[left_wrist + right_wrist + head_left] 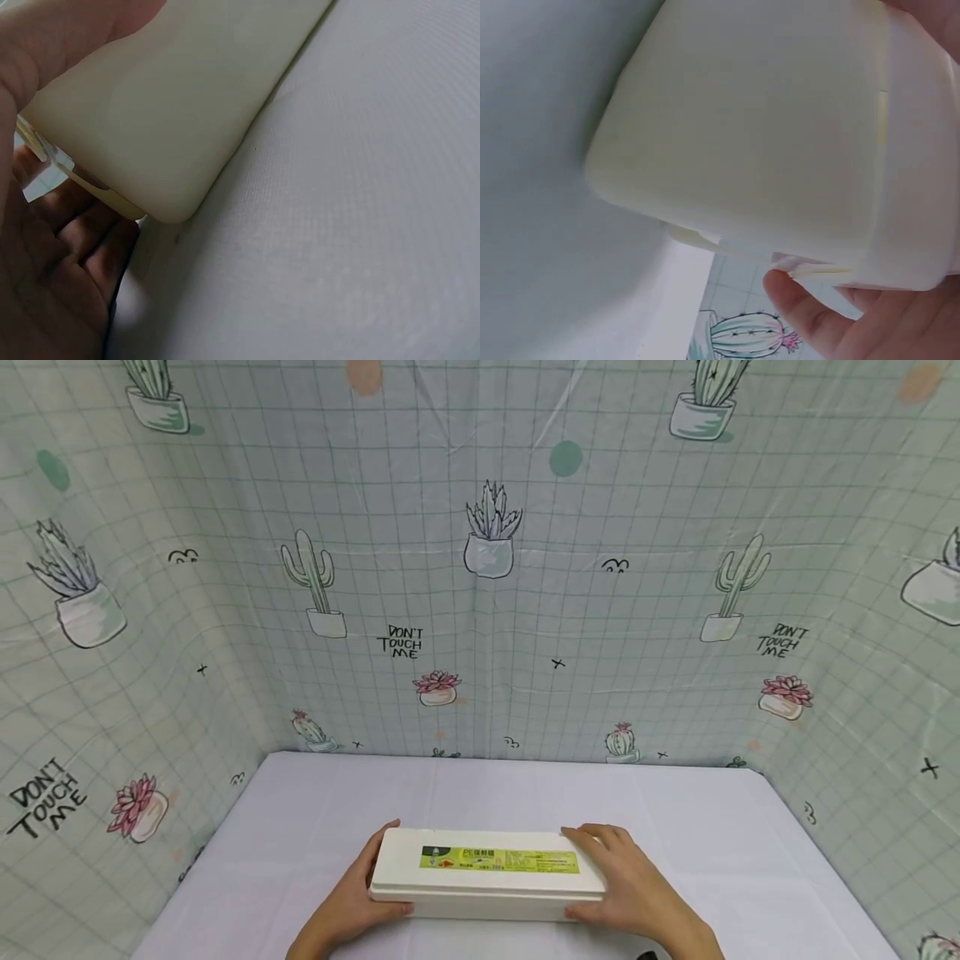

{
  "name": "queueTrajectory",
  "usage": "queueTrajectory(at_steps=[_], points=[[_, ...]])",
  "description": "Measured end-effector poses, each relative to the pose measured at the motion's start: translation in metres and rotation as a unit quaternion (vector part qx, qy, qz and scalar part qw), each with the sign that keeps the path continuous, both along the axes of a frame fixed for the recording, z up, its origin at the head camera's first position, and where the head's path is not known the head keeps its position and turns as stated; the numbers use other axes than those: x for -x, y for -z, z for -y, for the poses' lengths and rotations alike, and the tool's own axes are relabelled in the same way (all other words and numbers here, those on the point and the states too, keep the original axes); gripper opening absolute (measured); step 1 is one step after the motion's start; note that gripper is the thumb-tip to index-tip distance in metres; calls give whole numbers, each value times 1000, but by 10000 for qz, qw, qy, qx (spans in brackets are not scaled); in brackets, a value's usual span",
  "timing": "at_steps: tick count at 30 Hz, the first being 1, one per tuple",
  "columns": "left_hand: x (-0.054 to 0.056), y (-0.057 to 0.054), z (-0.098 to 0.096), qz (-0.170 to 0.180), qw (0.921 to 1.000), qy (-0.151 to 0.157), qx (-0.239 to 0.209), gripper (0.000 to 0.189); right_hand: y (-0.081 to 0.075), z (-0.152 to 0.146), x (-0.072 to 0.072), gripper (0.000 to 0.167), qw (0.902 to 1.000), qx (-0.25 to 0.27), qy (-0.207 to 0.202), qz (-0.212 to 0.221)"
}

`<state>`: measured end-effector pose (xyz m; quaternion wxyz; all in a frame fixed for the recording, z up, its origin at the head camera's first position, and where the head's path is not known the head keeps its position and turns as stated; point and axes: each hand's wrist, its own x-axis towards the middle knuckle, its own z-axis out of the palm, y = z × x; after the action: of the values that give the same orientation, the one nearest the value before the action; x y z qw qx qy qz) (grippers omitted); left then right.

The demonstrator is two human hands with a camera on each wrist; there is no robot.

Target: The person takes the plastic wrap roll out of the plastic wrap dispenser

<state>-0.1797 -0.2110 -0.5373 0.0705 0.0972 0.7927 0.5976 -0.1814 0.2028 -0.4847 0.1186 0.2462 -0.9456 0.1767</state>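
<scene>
A long white plastic cling film box (487, 906) stands on the white table in front of me, its lid on top. A yellow-green label (498, 860) runs along the lid. My left hand (360, 889) grips the left end, thumb on the front face and fingers round the back. At the other end, my right hand (630, 889) holds the box the same way, fingers over the lid's back corner. In the left wrist view the smooth box wall (165, 127) lies between thumb and fingers. The right wrist view shows the box's end (750, 135) close up, with fingers behind it.
The white tablecloth (322, 810) covers the table around the box. A cactus-print curtain (487, 652) encloses the back and both sides. Part of a small dark object (647, 955) shows at the bottom edge, near my right wrist.
</scene>
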Motion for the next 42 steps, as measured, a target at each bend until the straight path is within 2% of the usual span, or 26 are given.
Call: queueTrajectory(at_steps=[4, 11, 17, 27, 35, 42], points=[[1, 0, 0, -60, 10000, 35, -9, 114, -3, -1, -1, 94, 9999, 39, -90, 137], [0, -1, -1, 36, 10000, -38, 8, 113, -2, 0, -3, 95, 9983, 200, -243, 482], [-1, -1, -1, 210, 9997, -143, -42, 113, 0, -1, -4, 93, 9978, 311, -341, 483], [1, -3, -4, 206, 9993, -225, 197, 114, -8, -4, -3, 92, 9951, 372, -319, 858], [2, -2, -2, 189, 9998, -114, 7, 115, -7, -6, -1, 90, 9972, 295, -331, 605], [2, -2, -1, 197, 9997, -101, 77, 113, -2, -8, 2, 92, 9966, 446, -339, 607]])
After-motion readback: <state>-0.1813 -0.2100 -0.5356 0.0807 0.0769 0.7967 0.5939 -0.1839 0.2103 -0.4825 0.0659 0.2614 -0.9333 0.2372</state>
